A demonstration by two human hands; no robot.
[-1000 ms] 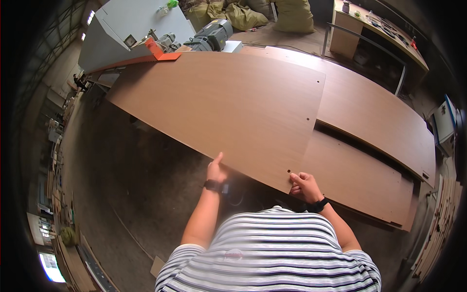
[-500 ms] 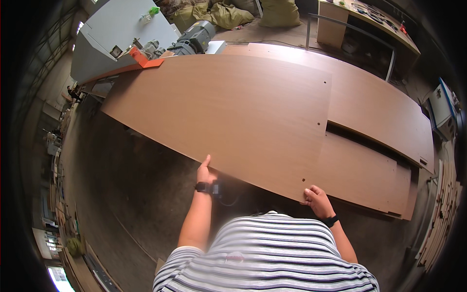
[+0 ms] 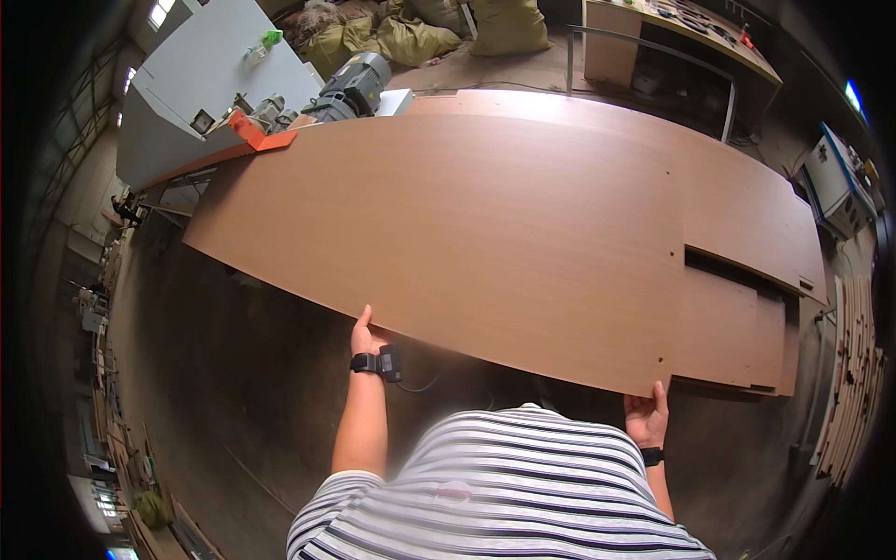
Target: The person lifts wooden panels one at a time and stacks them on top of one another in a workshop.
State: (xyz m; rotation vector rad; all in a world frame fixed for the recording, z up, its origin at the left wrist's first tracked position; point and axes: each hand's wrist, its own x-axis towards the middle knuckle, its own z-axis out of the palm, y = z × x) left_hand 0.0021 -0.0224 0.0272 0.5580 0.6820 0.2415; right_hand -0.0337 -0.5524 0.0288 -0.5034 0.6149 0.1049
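A large wood-coloured panel with several small dark holes near its right end stretches in front of me. My left hand grips its near edge, thumb up over the rim and the fingers mostly hidden underneath. Close to the near right corner, my right hand holds the same edge with its thumb raised and its fingers bent under. Both wrists wear black bands, and a small dark box hangs by the left one. Beneath and beyond the panel lie other wood-coloured boards, partly covered by it.
At the far left stands a pale grey machine with a grey motor and an orange bracket. Green sacks sit behind it. A metal rail and a workbench are at the back right. Stacked boards line the right side.
The panel's right end has shifted to the right over the boards. My right hand has moved right and changed from curled fingers on the edge to a hold from below with the thumb up.
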